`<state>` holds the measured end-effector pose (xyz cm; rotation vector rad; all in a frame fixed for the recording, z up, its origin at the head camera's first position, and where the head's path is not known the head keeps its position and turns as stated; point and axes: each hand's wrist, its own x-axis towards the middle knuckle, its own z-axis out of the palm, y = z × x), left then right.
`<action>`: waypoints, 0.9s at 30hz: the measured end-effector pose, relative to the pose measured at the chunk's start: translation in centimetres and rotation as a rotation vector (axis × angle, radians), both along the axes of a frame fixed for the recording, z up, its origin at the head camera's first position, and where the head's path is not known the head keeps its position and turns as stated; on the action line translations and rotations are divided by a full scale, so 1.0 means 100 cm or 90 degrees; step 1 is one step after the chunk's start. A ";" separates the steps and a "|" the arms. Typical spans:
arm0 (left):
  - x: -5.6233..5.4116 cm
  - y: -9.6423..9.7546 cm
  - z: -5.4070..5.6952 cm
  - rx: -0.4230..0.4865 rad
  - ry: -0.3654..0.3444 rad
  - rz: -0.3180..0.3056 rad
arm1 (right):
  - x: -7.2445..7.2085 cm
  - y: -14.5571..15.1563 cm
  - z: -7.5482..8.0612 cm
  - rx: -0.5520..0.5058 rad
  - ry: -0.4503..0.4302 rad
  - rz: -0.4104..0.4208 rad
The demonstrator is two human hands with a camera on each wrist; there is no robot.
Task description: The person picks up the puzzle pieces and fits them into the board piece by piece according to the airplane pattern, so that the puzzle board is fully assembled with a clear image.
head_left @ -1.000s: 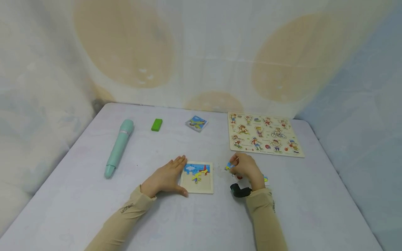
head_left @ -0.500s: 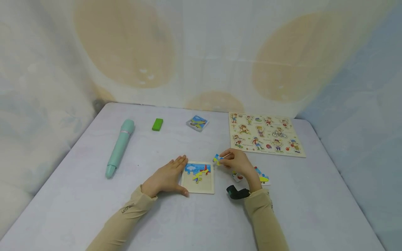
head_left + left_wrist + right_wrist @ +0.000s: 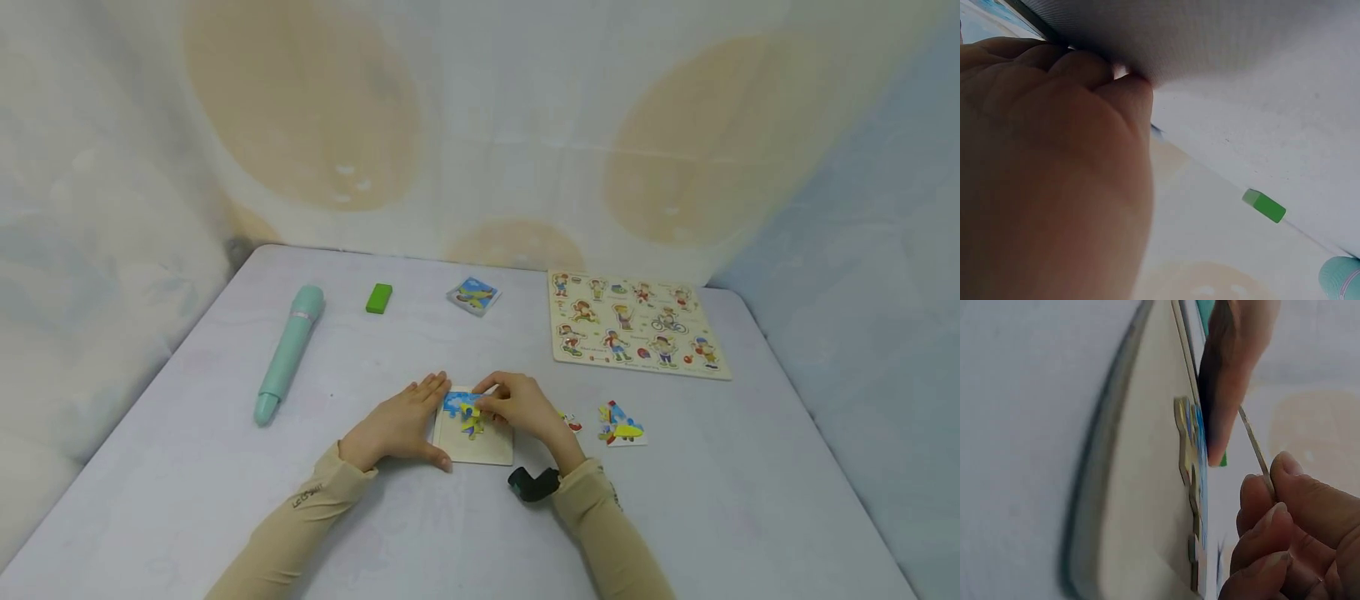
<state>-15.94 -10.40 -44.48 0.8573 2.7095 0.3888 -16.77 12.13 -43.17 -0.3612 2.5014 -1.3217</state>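
In the head view my left hand lies with straight fingers along the left edge of a small wooden puzzle tray, thumb at its lower left corner. My right hand is over the tray and pinches a thin puzzle piece between thumb and fingers. In the right wrist view that piece is held edge-on, apart from the tray surface. Joined blue and yellow pieces lie in the tray's upper part, partly covered by the right hand. More loose puzzle pieces lie to the right, one partly behind the right wrist.
A large wooden board with sports figures lies at the back right. Towards the back are an airplane picture card and a green block. A mint-green tube-like object lies at left. A black device is at the right wrist.
My right hand has picked up the puzzle piece from the right side and carried it left over the tray. The left hand stays at the tray's edge.
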 end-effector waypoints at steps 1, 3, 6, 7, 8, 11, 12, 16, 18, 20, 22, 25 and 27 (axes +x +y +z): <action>0.000 0.000 0.000 0.002 -0.001 -0.001 | 0.001 -0.002 -0.001 0.007 0.006 0.009; 0.000 0.000 0.000 0.005 -0.003 -0.002 | 0.003 -0.007 -0.002 0.018 0.011 0.026; 0.000 0.000 0.000 0.005 -0.006 -0.004 | 0.006 -0.012 -0.003 0.027 0.011 0.042; 0.000 0.000 -0.001 0.002 -0.007 -0.004 | 0.006 -0.013 -0.002 0.027 0.009 0.044; 0.000 0.000 -0.001 0.003 -0.007 -0.005 | 0.007 -0.014 -0.002 0.031 0.008 0.044; -0.001 0.000 -0.001 0.010 -0.006 -0.010 | 0.008 -0.017 -0.002 0.044 0.013 0.041; -0.001 0.000 -0.001 0.012 -0.005 -0.012 | 0.009 -0.018 -0.001 0.049 0.015 0.041; -0.001 0.000 0.000 0.015 -0.004 -0.019 | 0.010 -0.022 -0.003 0.070 0.025 0.042; -0.001 -0.001 0.000 0.015 -0.004 -0.020 | 0.010 -0.024 -0.005 0.074 0.035 0.044; -0.001 -0.001 0.000 0.016 -0.003 -0.020 | 0.010 -0.026 -0.007 0.078 0.042 0.038; -0.001 -0.001 0.000 0.016 -0.003 -0.020 | 0.010 -0.027 -0.008 0.087 0.051 0.026; -0.001 -0.001 0.000 0.016 -0.004 -0.019 | 0.012 -0.030 -0.010 0.104 0.060 0.002; -0.001 -0.001 0.000 0.015 -0.005 -0.018 | 0.013 -0.032 -0.010 0.113 0.065 -0.012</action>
